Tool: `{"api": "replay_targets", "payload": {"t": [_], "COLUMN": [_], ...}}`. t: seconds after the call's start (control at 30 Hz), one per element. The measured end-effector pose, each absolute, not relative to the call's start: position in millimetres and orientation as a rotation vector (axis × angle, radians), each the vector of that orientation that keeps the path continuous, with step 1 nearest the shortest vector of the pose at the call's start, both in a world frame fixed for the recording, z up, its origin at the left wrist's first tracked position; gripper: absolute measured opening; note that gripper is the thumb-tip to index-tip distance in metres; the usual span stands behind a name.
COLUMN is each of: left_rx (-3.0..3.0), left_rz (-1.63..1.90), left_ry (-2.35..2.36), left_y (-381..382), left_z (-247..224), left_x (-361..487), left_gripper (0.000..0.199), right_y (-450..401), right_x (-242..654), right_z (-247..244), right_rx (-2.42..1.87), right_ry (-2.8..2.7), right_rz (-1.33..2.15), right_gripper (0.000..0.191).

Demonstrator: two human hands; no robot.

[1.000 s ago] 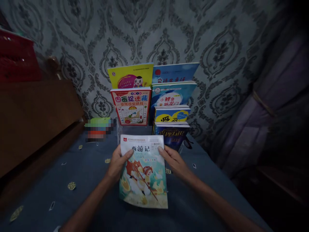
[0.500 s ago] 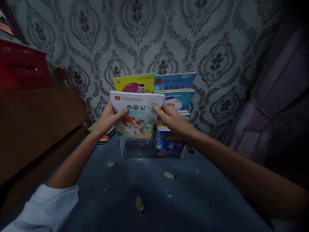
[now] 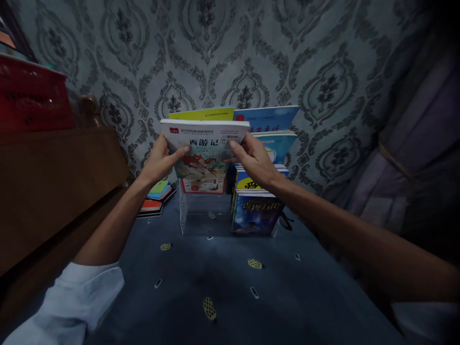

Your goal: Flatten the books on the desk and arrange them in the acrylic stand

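Observation:
A white-topped picture book (image 3: 204, 155) is held upright, tilted back, between my two hands. My left hand (image 3: 160, 160) grips its left edge, thumb on the cover. On the right edge, my right hand (image 3: 255, 158) has its thumb on the front and fingers mostly behind. The book is above the left part of a clear stepped rack (image 3: 201, 215). Behind it stand a yellow book (image 3: 201, 114) and, lower, a red-bordered book (image 3: 203, 186). The rack's right side holds a dark blue book (image 3: 256, 215), a teal one (image 3: 283, 143) and a blue one (image 3: 276, 115).
A stack of books (image 3: 154, 199) lies left of the rack on the dark patterned cloth (image 3: 179, 297). A red basket (image 3: 34, 98) sits on brown wooden furniture (image 3: 53, 182) at the left. Dark glasses (image 3: 286, 220) lie right of the rack. A purple curtain (image 3: 406, 158) hangs at the right.
Both hands have raised the book slightly and tipped its top back. The red-bordered book now shows beneath it, and less of the yellow book's cover is visible.

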State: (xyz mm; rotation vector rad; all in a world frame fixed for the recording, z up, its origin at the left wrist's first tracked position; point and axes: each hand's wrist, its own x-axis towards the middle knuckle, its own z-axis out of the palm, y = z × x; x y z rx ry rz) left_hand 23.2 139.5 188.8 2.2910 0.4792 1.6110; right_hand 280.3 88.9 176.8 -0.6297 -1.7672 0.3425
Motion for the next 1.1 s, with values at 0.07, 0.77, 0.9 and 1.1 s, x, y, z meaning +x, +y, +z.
{"api": "replay_targets", "payload": {"t": [0.07,0.77,0.9,1.1], "left_rx": [2.288,2.245,2.237,2.236], "left_rz": [1.594,1.561,1.607,1.641], "left_ry": [0.498,0.522,0.52,0.521], "left_y": [141.9,153.5,161.5,169.3], "left_z": [183.8,169.5,174.0,174.1], "left_x": [24.0,35.4,39.9,40.7], "left_gripper": [0.062,0.066,0.068,0.063], "right_y": [91.1,107.9,118.3,124.8], "right_x": [281.9,288.0,289.5,290.1], "right_z": [174.1,167.6,176.3,181.7], "right_rx": [-0.64,-0.723,-0.728,-0.735], "right_ry": [-1.772,-1.747,-1.746,-1.762], "right_rz": [0.353,0.404,0.455,0.425], "right_gripper": [0.049,0.053,0.047,0.046]}}
